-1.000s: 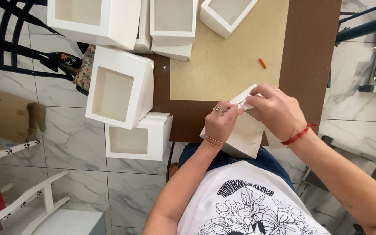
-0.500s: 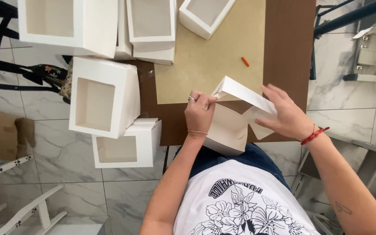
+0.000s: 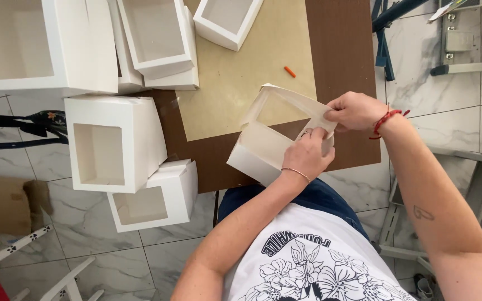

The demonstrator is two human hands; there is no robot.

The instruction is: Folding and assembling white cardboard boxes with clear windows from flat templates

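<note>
I hold a half-folded white cardboard box (image 3: pixel 263 147) with a window cut-out over the near edge of the brown table (image 3: pixel 341 50). My left hand (image 3: pixel 308 156) grips the box's near right side, fingers curled over its wall. My right hand (image 3: pixel 355 110) pinches the windowed lid flap at its right end. The lid stands raised and tilted, so the box is open. A red cord bracelet is on my right wrist, a thin bangle on my left.
Several finished white window boxes crowd the table's left and far side (image 3: pixel 112 142), (image 3: pixel 154 195), (image 3: pixel 46 44), (image 3: pixel 157 36), (image 3: pixel 227 19). A tan mat (image 3: pixel 241 72) and a small orange piece (image 3: pixel 289 71) lie on the table. A flattened brown carton (image 3: pixel 1 203) lies on the marble floor.
The box has been turned and its windowed lid lifted open. My right hand moved from the box's body to the lid's end, and my left hand shifted to the near side.
</note>
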